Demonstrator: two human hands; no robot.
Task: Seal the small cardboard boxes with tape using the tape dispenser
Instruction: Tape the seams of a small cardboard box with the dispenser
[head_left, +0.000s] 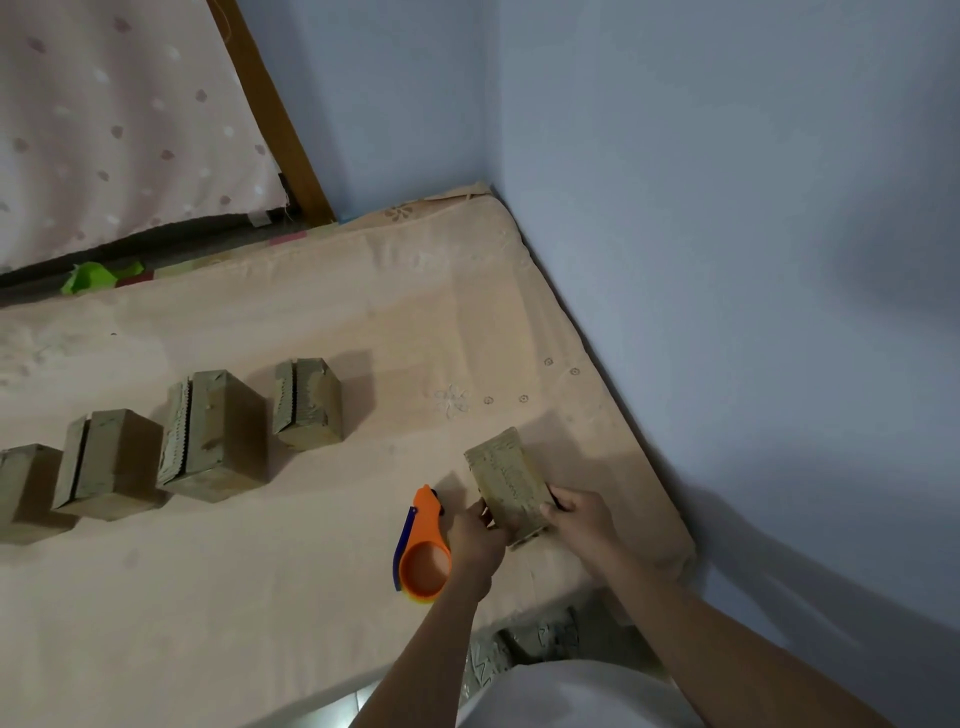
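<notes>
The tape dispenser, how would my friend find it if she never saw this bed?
Look at the beige mattress in the blue-walled corner. Near its front edge, the tape dispenser lies beside the left hand. It's bright orange with a ring; everything nearby is brown cardboard.

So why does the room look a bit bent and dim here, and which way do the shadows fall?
Head view: the wide-angle lens bends the wall corner and mattress edge; the light is dim and soft, with no glare; the row of boxes casts shadows toward the right; the box gripped between the left hand and right hand looks slightly soft, like the orange tape dispenser.
</notes>
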